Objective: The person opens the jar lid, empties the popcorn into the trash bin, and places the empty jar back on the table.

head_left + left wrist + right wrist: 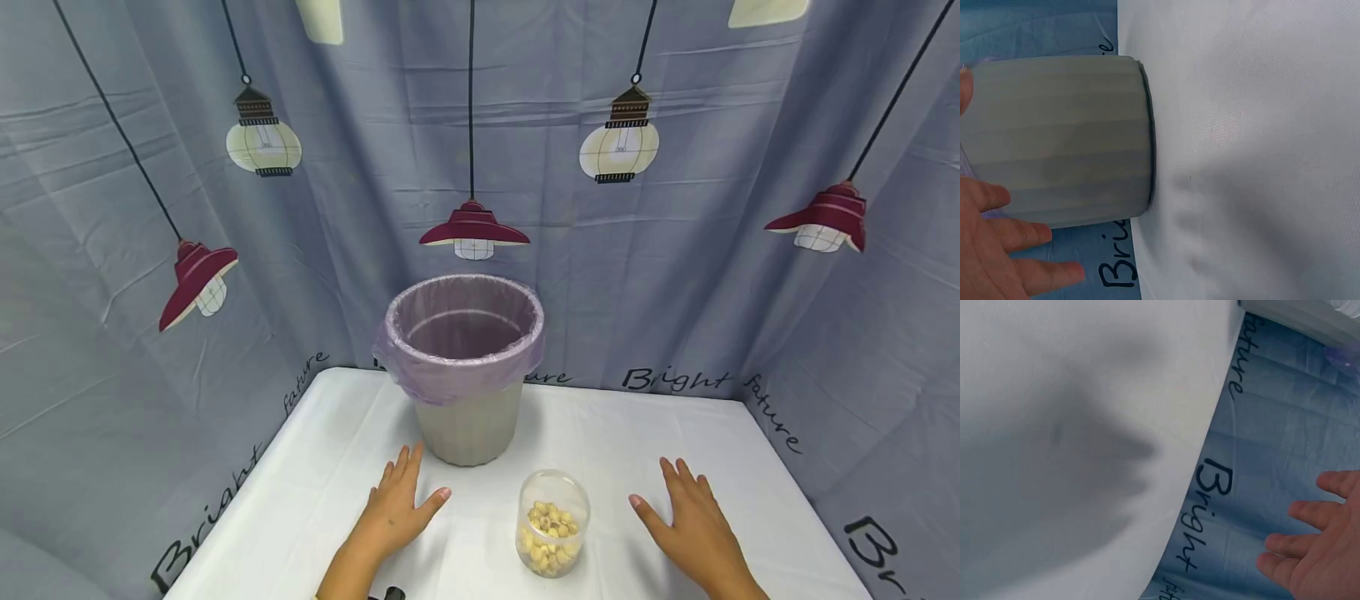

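Note:
A clear round jar (553,523) with pale yellow, nut-sized pieces (551,533) inside stands on the white table between the two hands. My left hand (397,508) is to the jar's left, fingers spread and thumb out, holding nothing. Behind that hand stands a grey bin (468,425) lined with a thin purple bag (457,375) folded over its rim; the left wrist view shows the bin's ribbed side (1066,137) beyond the fingers. To the right of the jar, my right hand (693,529) is held with fingers extended and nothing in it.
The white table (600,433) reaches back to a grey-blue curtain (360,208) printed with lamps and lettering, which also hangs along both sides. A small black object (393,593) shows at the bottom edge beside the left wrist.

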`<state>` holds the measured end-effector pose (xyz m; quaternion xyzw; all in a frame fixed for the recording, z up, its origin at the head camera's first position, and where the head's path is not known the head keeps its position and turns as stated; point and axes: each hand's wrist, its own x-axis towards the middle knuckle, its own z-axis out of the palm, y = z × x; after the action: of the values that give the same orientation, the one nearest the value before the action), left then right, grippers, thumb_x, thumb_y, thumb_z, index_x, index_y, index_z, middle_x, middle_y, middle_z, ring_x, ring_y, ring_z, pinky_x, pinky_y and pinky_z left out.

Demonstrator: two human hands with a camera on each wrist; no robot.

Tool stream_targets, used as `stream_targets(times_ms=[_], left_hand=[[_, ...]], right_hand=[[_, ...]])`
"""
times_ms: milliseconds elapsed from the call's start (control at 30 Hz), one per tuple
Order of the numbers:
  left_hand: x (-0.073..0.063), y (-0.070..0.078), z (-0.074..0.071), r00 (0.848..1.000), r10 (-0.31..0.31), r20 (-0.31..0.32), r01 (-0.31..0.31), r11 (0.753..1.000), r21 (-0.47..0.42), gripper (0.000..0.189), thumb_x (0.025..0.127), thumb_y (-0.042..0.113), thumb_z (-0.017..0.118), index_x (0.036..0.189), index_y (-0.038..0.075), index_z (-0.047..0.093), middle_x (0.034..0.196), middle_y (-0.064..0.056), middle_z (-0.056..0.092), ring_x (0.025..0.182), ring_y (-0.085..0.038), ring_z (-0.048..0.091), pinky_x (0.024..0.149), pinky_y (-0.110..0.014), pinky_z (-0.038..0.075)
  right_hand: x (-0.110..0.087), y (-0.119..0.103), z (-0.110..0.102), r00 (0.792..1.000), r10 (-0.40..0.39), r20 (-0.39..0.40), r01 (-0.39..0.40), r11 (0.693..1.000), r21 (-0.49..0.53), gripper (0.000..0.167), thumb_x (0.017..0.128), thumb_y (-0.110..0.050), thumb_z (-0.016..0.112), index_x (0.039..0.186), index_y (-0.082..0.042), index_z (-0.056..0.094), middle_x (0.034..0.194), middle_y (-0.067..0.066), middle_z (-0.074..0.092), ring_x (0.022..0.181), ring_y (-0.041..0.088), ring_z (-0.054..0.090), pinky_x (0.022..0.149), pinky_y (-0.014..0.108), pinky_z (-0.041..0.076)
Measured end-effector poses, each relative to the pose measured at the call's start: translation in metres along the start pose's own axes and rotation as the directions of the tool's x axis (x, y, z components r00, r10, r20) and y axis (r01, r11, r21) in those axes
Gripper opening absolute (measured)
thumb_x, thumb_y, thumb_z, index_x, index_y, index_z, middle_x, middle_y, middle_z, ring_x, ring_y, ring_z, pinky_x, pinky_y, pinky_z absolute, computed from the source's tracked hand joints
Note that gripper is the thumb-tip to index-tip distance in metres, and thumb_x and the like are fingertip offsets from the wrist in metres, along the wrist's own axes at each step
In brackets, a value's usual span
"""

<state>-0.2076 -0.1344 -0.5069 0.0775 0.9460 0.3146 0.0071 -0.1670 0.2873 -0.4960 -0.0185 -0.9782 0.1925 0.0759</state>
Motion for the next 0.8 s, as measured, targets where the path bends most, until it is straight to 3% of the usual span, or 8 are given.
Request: stream_targets(times_ms=[200, 500, 800], left_hand=[[-0.001, 0.0, 0.001, 1.0, 0.031, -0.001, -0.031, 0.999, -0.036, 0.105, 0.085, 0.073, 0.056, 0.159, 0.007, 0.019, 0.161, -0.023, 0.021, 0.143, -0.054, 0.022, 0.103, -0.08, 0.022], [-0.001, 0.0, 0.005, 0.994, 0.072, 0.079, -0.059, 0.986, -0.155, 0.109, 0.084, 0.073, 0.059, 0.16, 0.01, 0.012, 0.165, -0.016, 0.014, 0.149, -0.045, 0.017, 0.116, -0.065, 0.021], [-0.004, 0.001, 0.007, 0.987, 0.114, 0.111, -0.094, 0.98, -0.173, 0.11, 0.084, 0.071, 0.061, 0.16, 0.01, 0.011, 0.165, -0.015, 0.015, 0.15, -0.041, 0.017, 0.116, -0.064, 0.021]], right_hand=[[-0.001, -0.008, 0.002, 1.0, -0.002, 0.001, 0.002, 1.0, 0.007, 0.095, 0.093, -0.066, 0.051, 0.149, 0.008, 0.033, 0.152, 0.04, 0.025, 0.131, 0.069, 0.022, 0.102, 0.079, 0.022], [-0.001, -0.022, 0.001, 1.0, -0.019, 0.014, 0.018, 0.998, 0.054, 0.095, 0.093, -0.068, 0.05, 0.151, 0.004, 0.033, 0.155, 0.036, 0.025, 0.135, 0.065, 0.023, 0.101, 0.079, 0.025], [0.0, -0.03, 0.001, 0.998, -0.002, 0.064, -0.003, 0.998, 0.063, 0.099, 0.091, -0.072, 0.048, 0.153, 0.003, 0.031, 0.156, 0.035, 0.022, 0.139, 0.061, 0.022, 0.103, 0.077, 0.024]])
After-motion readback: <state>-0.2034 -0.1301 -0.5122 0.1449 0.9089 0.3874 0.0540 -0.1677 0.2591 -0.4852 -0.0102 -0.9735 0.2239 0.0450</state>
